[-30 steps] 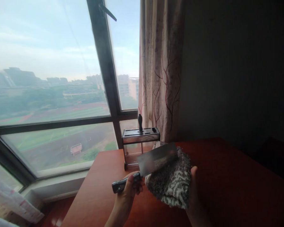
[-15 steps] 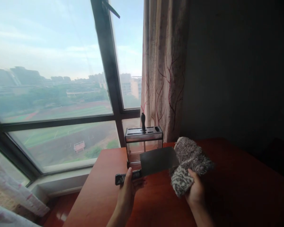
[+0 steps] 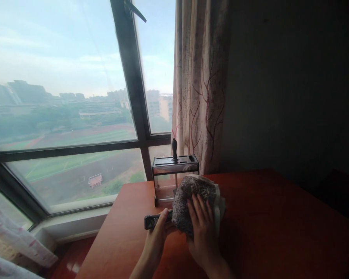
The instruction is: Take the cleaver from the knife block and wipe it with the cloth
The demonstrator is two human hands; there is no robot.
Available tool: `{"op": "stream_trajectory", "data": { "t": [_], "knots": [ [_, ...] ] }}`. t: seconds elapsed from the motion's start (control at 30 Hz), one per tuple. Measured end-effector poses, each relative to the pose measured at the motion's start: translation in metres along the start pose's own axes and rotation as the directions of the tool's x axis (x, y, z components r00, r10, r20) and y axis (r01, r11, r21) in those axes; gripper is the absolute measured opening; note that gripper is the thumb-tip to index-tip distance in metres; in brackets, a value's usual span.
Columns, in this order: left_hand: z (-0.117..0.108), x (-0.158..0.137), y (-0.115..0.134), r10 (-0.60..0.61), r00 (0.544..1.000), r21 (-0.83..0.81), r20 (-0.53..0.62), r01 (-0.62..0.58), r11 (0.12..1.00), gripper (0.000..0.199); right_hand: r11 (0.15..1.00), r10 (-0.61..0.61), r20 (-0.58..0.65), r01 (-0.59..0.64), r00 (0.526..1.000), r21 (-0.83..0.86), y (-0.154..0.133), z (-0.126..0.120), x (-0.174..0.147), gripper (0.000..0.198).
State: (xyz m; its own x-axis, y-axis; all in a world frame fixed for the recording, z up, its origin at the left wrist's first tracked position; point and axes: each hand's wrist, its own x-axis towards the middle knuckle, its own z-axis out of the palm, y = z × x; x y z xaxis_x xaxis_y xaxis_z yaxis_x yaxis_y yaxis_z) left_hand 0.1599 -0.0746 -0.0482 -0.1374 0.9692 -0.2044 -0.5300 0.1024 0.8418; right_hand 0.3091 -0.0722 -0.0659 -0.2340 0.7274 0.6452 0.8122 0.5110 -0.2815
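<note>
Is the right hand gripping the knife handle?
No, the left hand grips the knife handle, while the right hand lies on the fluffy cloth.

No readable text, labels, numbers, signs

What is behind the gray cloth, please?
Behind the cloth, the knife holder shows, its lower right covered; only the cleaver handle shows, the blade is hidden.
</note>
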Motion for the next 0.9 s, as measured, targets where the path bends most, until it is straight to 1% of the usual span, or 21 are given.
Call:
{"op": "stream_trajectory", "data": {
  "t": [0.1,0.2,0.23,0.3,0.37,0.43,0.53,0.6,0.7,0.8,0.87,0.9],
  "knots": [
    [-0.001,-0.002,-0.001,0.036,0.999,0.035,-0.007,-0.036,0.999,0.038,0.996,-0.088,0.020,0.088,0.996,0.021,-0.006,0.001,-0.003,0.083],
    [-0.005,-0.001,0.001,0.027,0.999,0.070,0.045,-0.030,0.997,0.039,0.992,-0.124,0.035,0.123,0.992,0.030,-0.002,-0.002,0.000,0.082],
    [-0.006,-0.001,0.001,0.016,0.997,0.074,0.070,-0.021,0.997,0.039,0.994,-0.110,0.029,0.109,0.993,0.025,0.001,-0.004,0.002,0.082],
    [-0.007,0.001,0.003,-0.005,0.995,0.071,0.096,-0.002,0.997,0.042,0.999,-0.043,0.002,0.043,0.999,0.004,0.010,-0.007,0.006,0.082],
    [-0.008,0.003,0.006,-0.009,0.996,0.064,0.088,0.003,0.998,0.044,0.999,0.044,-0.035,-0.045,0.998,-0.020,0.021,-0.009,0.007,0.080],
    [-0.008,0.003,0.008,-0.004,0.997,0.060,0.072,0.000,0.998,0.046,0.993,0.106,-0.081,-0.109,0.991,-0.036,0.031,-0.009,0.007,0.077],
    [-0.008,0.003,0.010,0.004,0.998,0.066,0.055,-0.008,0.998,0.047,0.987,0.146,-0.152,-0.153,0.978,-0.039,0.037,-0.006,0.004,0.077],
    [-0.007,0.004,0.008,0.001,0.998,0.069,0.059,-0.005,0.998,0.047,0.986,0.153,-0.152,-0.160,0.977,-0.039,0.032,-0.004,0.002,0.079],
    [-0.006,0.004,0.002,0.001,0.999,0.086,0.044,-0.005,0.996,0.050,0.994,0.097,-0.105,-0.101,0.990,-0.037,0.016,0.001,-0.001,0.084],
    [-0.004,0.002,-0.004,0.002,0.999,0.101,-0.036,0.002,0.995,0.053,1.000,-0.014,-0.044,0.014,0.999,-0.013,0.000,0.003,-0.003,0.087],
    [-0.003,0.001,-0.006,0.002,0.997,0.094,-0.075,0.005,0.996,0.054,0.997,-0.074,-0.021,0.075,0.997,0.018,-0.003,0.002,-0.003,0.085],
    [-0.003,0.000,-0.006,0.008,0.997,0.094,-0.072,-0.001,0.996,0.052,0.995,-0.094,-0.017,0.094,0.995,0.034,-0.002,0.001,-0.003,0.084]
  ]
}}
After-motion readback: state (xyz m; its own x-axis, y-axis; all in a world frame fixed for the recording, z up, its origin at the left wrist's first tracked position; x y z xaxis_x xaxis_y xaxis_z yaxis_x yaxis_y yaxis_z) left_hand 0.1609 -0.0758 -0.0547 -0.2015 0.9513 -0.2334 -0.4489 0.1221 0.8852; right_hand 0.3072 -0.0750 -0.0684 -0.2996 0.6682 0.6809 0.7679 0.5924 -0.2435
